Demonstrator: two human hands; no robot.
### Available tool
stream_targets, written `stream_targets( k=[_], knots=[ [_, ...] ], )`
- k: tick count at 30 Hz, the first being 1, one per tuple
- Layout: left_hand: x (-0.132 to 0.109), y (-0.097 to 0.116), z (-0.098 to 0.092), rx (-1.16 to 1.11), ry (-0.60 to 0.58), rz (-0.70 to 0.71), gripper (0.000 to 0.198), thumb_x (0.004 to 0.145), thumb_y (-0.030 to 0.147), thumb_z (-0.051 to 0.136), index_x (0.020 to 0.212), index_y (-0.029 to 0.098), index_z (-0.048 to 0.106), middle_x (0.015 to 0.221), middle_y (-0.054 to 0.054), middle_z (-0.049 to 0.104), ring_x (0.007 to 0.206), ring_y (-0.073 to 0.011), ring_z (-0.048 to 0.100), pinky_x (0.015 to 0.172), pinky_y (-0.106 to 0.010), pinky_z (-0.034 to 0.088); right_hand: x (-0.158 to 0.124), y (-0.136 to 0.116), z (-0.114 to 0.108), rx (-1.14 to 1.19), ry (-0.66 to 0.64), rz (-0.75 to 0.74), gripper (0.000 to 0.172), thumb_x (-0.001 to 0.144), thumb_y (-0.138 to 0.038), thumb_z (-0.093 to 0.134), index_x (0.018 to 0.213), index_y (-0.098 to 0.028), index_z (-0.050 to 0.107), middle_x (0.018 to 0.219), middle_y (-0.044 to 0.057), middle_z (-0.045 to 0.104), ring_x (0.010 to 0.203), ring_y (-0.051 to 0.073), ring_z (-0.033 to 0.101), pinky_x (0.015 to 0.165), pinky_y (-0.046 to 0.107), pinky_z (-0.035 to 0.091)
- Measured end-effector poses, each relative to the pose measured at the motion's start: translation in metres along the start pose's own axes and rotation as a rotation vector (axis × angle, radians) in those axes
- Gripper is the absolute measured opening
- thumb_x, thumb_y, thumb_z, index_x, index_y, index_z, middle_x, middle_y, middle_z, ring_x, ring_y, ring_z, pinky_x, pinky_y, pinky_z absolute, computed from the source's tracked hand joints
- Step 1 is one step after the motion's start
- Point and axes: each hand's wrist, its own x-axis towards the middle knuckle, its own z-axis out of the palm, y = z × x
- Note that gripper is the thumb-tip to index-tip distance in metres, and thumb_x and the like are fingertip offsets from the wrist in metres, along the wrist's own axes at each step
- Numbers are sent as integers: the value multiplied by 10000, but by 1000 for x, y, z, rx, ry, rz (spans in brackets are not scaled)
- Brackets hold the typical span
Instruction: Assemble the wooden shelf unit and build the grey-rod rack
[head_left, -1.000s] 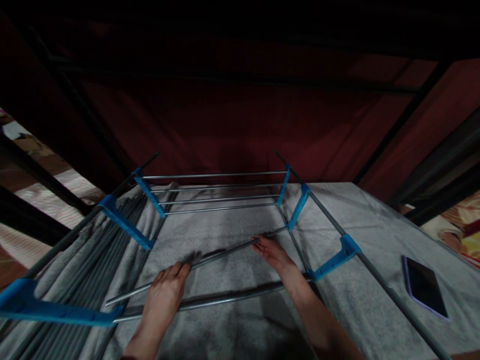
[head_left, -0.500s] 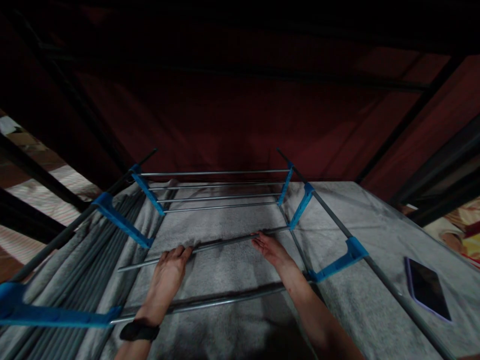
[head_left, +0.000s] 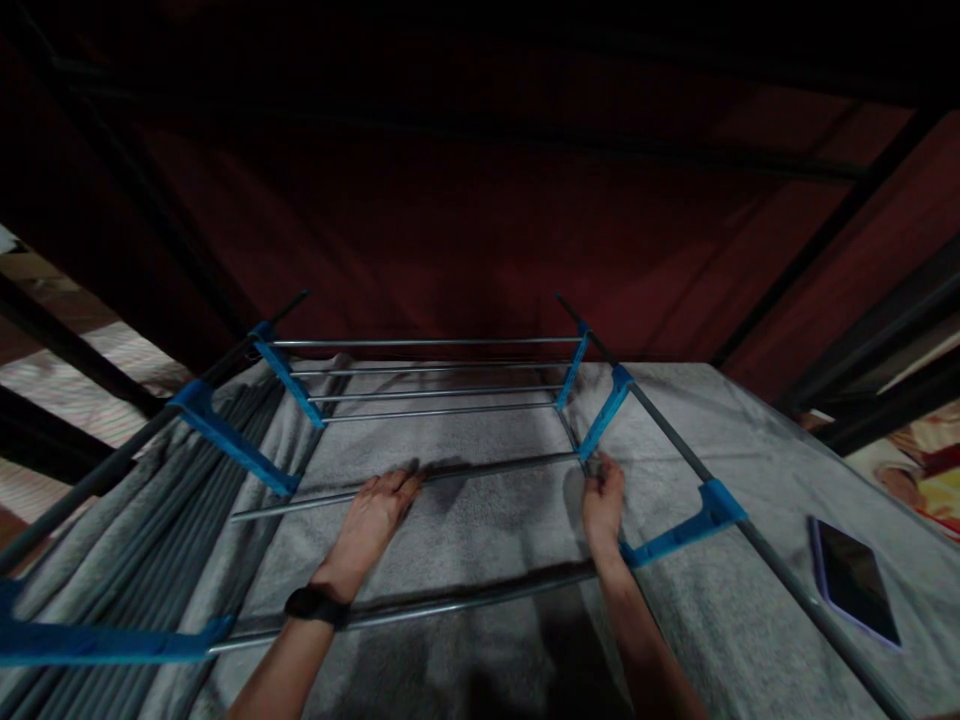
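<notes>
A grey metal tube (head_left: 517,463) crosses the middle of a rack frame, its right end at the foot of a blue plastic bracket (head_left: 604,415). Its left end (head_left: 262,511) lies loose, short of the left blue bracket (head_left: 240,445). My left hand (head_left: 379,510), with a dark band on its wrist, is closed over the tube left of centre. My right hand (head_left: 604,505) has its fingers curled around the lower right side pole (head_left: 568,428), just below that bracket's foot. Its fingertips are partly hidden.
Several fitted crossbars (head_left: 442,395) span the frame's far end. Another tube (head_left: 450,605) crosses nearer me. Many loose tubes (head_left: 161,535) lie at the left on the grey cloth (head_left: 465,530). A phone (head_left: 855,580) lies at the right. Dark red fabric (head_left: 465,250) hangs behind.
My right hand has moved right, from the middle of the tube to the pole beside the bracket's foot. My left hand has slid right along the tube.
</notes>
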Motion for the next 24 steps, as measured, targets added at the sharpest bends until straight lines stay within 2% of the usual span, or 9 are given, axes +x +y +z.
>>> stream_targets(
  k=[2,6,14,18,24],
  knots=[
    [4,1,5,-1,19,26,379,992,250,397,1321,210,581,1058,-107,669,946,-238,628,880,-392,454,13,6,-6,-64,-11,-9,619,750,-319,445,1344,-150,492,1412,149,494,1336,269,422,1134,451,288],
    [9,-2,12,-2,45,54,365,995,248,390,1292,211,597,1015,-100,669,941,-232,629,883,-390,460,22,11,-3,-40,-170,26,641,754,-288,434,1376,-155,512,1368,122,571,1293,262,493,1128,447,324],
    [21,-5,5,-59,-6,75,361,992,224,367,1237,177,627,999,-114,688,922,-230,655,878,-377,481,20,14,-1,-80,-157,50,641,771,-306,450,1383,-137,537,1344,129,606,1220,280,570,1097,451,379],
    [28,-8,3,-130,-48,57,373,988,225,362,1224,172,645,1087,-127,700,962,-229,666,885,-358,490,22,16,-3,-79,-181,49,614,806,-336,446,1396,-184,527,1395,110,569,1268,257,538,1115,431,358],
    [35,-13,2,-152,-130,-1,406,994,299,343,1254,196,637,1160,-104,704,1022,-231,671,878,-337,499,22,17,0,-44,-159,43,596,826,-368,461,1381,-167,541,1412,95,557,1306,244,499,1129,404,331]
  ],
)
